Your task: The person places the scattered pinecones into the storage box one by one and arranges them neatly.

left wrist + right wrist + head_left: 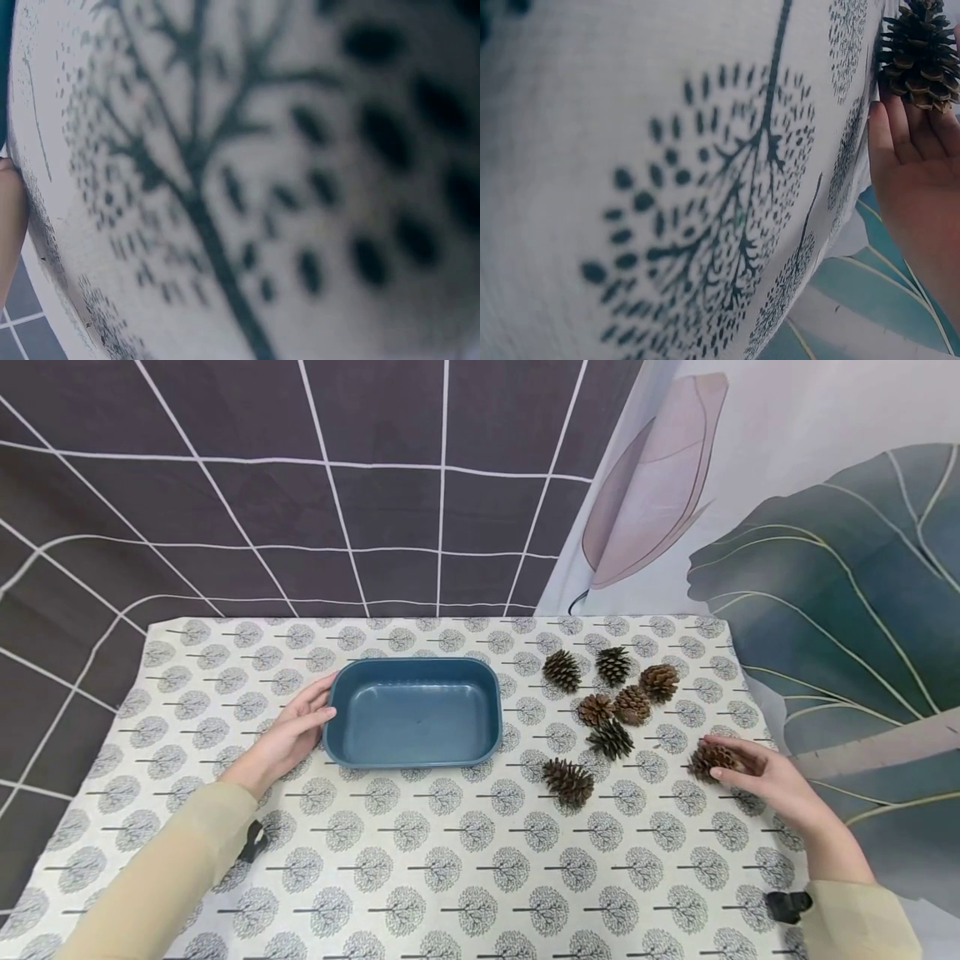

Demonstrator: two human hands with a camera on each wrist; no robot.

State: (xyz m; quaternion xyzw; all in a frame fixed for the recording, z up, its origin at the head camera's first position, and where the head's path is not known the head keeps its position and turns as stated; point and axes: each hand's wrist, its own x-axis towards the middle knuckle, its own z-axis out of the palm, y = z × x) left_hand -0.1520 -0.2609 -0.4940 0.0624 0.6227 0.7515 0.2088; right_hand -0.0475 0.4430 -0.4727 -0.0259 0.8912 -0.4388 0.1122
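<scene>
A blue rectangular plastic basin (412, 759) stands left of the middle of the table. My left hand (296, 727) lies against its left side, fingers fairly straight along the outer wall and the thumb at the rim. In the left wrist view only a fingertip (7, 195) shows, at the left edge near a strip of blue. Far to the right, my right hand (765, 774) holds a brown pine cone (708, 762) between thumb and fingers, low over the cloth. The right wrist view shows this pine cone (921, 56) at the fingers, its scales spread.
Several more pine cones (632, 704) lie loosely grouped right of the basin, one pine cone (568, 782) nearer the front. A white cloth with tree prints (442, 868) covers the table. Behind hangs a dark curtain with white grid lines (390, 510); a leaf-patterned curtain (840, 568) hangs at right.
</scene>
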